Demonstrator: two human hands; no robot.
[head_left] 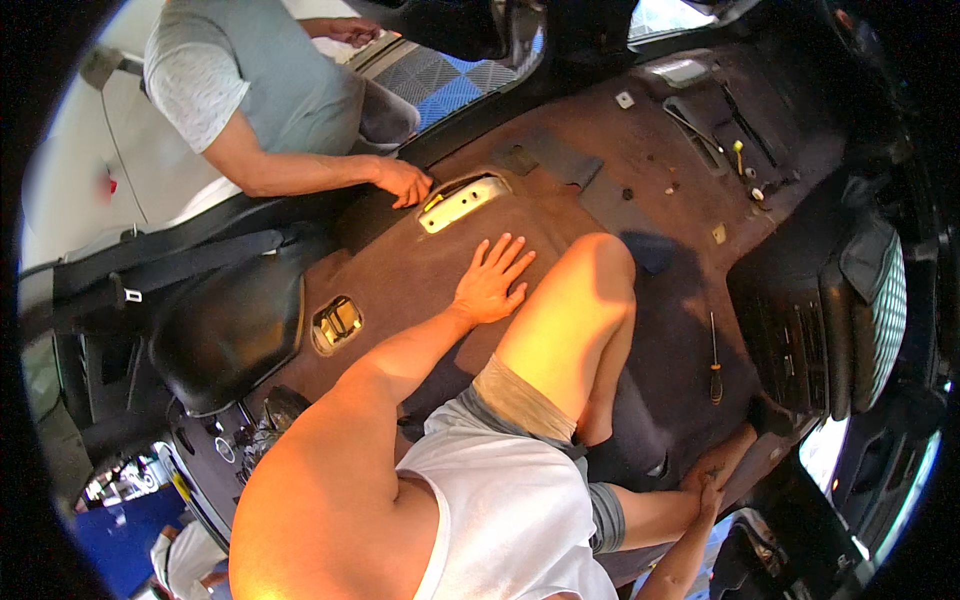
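Observation:
My left hand (pixel 490 281) lies flat on the brown car carpet (pixel 400 270), its fingers spread and nothing in it. Just beyond its fingertips, a pale metal bracket (pixel 465 205) shows through a slot in the carpet. A co-worker's hand (pixel 402 182) touches the carpet beside that slot; whether it holds anything is unclear. Over at the lower right, my right hand (pixel 706 482) rests against my lower leg near the foot, and its fingers are hard to make out. A screwdriver (pixel 715 372) with an orange-and-black handle lies on the dark carpet, away from both hands.
A second carpet cut-out (pixel 337 323) exposes metal fittings. Black seats stand at left (pixel 235 335) and right (pixel 790 310). Small loose parts (pixel 752 175) and a grey strip (pixel 560 160) lie on the floor. The co-worker (pixel 270 110) leans in at the door opening.

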